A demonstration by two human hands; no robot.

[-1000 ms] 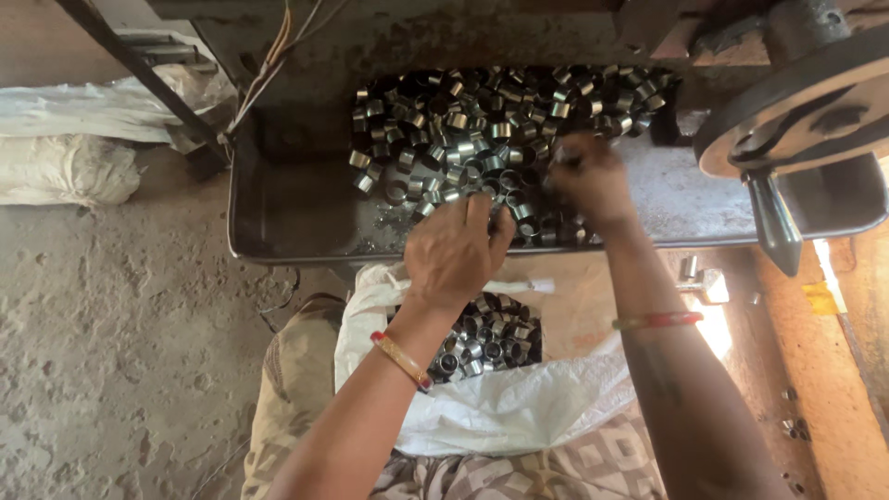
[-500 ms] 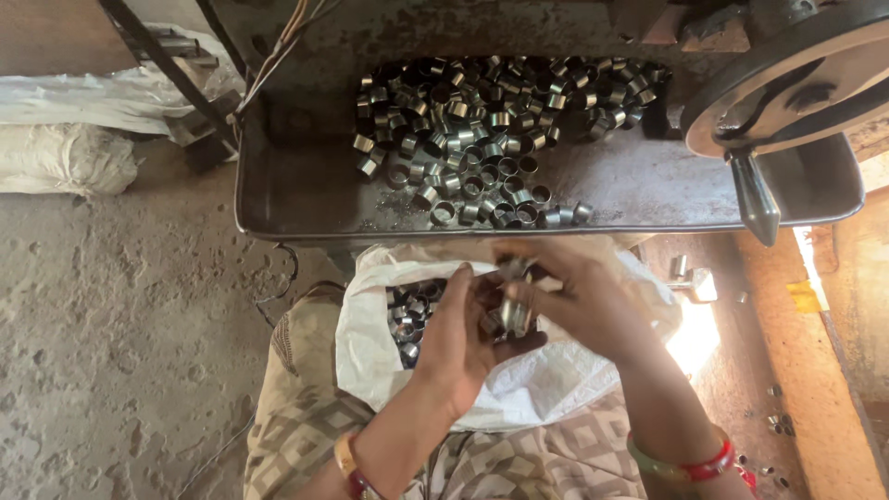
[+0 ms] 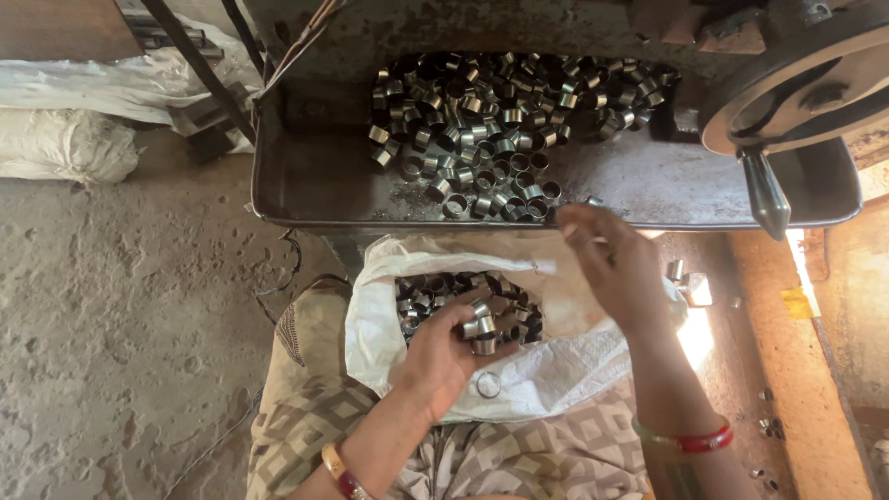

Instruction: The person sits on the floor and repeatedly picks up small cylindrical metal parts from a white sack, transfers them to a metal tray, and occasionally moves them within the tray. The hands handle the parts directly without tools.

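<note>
Our left hand [image 3: 444,356] cups metal rings [image 3: 477,326] over the white sack [image 3: 556,370]; right hand [image 3: 616,264] lifts open-fingered, empty, beside the tray [image 3: 306,185]

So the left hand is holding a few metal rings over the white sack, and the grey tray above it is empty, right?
Not quite. The head view shows the left hand holding metal rings over the white sack, but the grey tray is not empty: a pile of rings lies in it.

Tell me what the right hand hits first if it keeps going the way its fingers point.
The right hand points up toward the metal tray. It would likely meet the tray's near rim, then the heap of metal rings, though depth is unclear.
</note>
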